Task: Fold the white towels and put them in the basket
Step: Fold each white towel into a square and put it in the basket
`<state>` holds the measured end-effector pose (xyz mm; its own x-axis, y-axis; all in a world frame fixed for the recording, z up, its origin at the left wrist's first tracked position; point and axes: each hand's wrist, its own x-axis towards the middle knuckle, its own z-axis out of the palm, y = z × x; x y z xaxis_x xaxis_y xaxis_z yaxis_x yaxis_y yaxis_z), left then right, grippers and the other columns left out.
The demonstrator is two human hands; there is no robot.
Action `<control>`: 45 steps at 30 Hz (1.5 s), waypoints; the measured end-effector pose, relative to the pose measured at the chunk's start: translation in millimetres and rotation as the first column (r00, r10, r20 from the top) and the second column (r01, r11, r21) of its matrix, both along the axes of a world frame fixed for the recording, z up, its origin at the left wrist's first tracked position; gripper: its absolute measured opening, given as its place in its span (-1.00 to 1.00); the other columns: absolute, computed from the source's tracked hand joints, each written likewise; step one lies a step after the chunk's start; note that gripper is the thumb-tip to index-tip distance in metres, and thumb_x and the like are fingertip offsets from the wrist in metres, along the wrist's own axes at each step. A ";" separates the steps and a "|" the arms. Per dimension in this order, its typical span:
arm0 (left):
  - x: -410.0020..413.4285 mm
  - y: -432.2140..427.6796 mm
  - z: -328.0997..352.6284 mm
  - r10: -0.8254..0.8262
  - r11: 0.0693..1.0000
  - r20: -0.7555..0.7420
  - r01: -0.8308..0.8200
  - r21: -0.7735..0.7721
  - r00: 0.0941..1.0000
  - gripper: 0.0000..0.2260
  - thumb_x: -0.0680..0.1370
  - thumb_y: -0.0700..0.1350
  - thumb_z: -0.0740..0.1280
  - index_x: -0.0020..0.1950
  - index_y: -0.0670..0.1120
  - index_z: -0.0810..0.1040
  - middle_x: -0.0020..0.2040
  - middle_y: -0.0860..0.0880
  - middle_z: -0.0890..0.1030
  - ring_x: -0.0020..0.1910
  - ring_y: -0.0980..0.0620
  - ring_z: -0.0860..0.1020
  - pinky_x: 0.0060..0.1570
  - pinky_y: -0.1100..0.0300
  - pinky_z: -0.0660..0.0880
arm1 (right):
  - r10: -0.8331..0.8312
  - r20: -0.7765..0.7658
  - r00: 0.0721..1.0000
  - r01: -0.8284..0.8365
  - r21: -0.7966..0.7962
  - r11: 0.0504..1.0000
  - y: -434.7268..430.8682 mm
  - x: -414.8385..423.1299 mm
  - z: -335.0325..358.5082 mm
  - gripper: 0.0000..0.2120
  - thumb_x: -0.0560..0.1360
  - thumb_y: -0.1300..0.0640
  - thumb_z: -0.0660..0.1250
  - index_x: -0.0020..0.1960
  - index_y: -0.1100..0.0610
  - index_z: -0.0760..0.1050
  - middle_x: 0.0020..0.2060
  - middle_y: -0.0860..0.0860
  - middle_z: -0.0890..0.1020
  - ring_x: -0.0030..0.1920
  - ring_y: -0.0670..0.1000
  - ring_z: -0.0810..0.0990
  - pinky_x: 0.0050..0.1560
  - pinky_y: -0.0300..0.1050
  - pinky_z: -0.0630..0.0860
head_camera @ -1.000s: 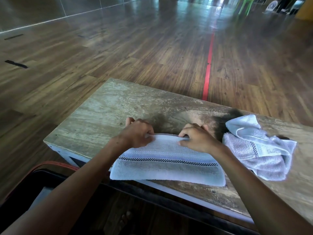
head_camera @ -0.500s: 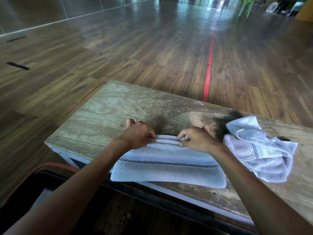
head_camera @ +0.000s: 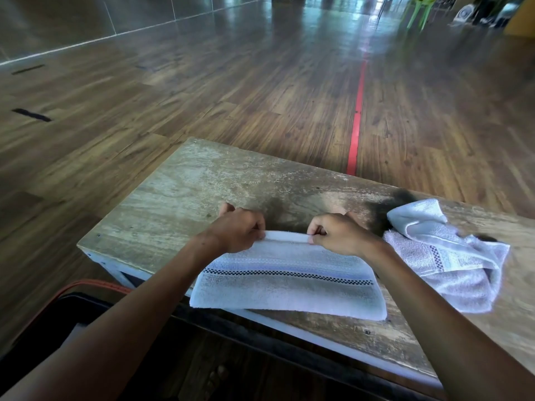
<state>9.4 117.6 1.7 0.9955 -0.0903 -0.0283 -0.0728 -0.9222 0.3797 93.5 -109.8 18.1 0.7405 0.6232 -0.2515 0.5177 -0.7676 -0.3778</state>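
Folded white towel [head_camera: 286, 280]: lies flat on the near edge of the tabletop [head_camera: 179, 198], its near hem overhanging that edge slightly; a black-and-white checked band runs across its width. Against the picture one second ago, the far edge is now pinched up into a narrow raised ridge between the two hands, where earlier the hands lay flatter over it; the towel's place on the tabletop is unchanged.

Left hand [head_camera: 238, 228]: closed, fingers curled, pinching the far edge of the folded white towel at its left end.

Right hand [head_camera: 337, 234]: closed in the same way, pinching the same far edge toward the right end. The towel's body spreads from the hands toward the person, between the two forearms.

Crumpled white towel [head_camera: 443, 256]: unfolded heap with a like checked band, on the tabletop just right of the right hand, in the same spot as before.

Writing, brands, labels: none legible on either towel.

Basket [head_camera: 95, 287]: dark container with an orange-red rim, below the tabletop at lower left, partly hidden by the left forearm.
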 end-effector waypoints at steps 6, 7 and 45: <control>5.9 -0.2 -5.0 0.092 0.996 -0.007 -0.092 -0.011 0.996 -0.88 0.59 -0.01 0.24 -0.15 0.06 0.46 -0.40 0.17 0.48 -0.32 0.29 0.38 0.05 0.14 0.13 | -0.052 0.045 0.998 0.048 0.077 0.996 2.1 5.8 -12.7 -0.84 0.53 0.06 0.32 -0.20 -0.13 0.45 -0.19 -0.18 0.61 -0.06 -0.11 0.57 0.29 -0.04 0.25; 6.9 0.2 -5.3 0.101 0.995 -0.009 -0.101 -0.019 0.995 -0.89 0.59 -0.02 0.24 -0.13 0.05 0.48 -0.41 0.17 0.47 -0.32 0.27 0.38 0.08 0.13 0.14 | -0.059 0.060 0.996 0.054 0.080 0.995 2.7 6.8 -13.7 -0.83 0.54 0.07 0.31 -0.21 -0.14 0.44 -0.21 -0.19 0.60 -0.07 -0.11 0.57 0.28 -0.06 0.24; -3.8 92.9 89.6 -0.007 0.951 0.628 -0.189 0.246 0.778 -0.75 0.42 0.08 0.21 -0.07 -0.01 0.59 -0.10 0.02 0.62 -0.09 -0.04 0.57 -0.08 0.09 0.35 | -0.211 0.611 0.763 0.059 0.259 0.964 -58.5 48.7 77.5 -0.82 0.34 0.33 0.42 -0.13 0.12 0.54 -0.20 -0.06 0.47 -0.15 0.14 0.60 -0.09 -0.09 0.23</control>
<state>5.6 210.6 91.3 0.8088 -0.0844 0.5820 -0.1096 -0.9939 0.0081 142.1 -168.3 95.6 0.7636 0.4855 0.4257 0.5929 -0.7883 -0.1646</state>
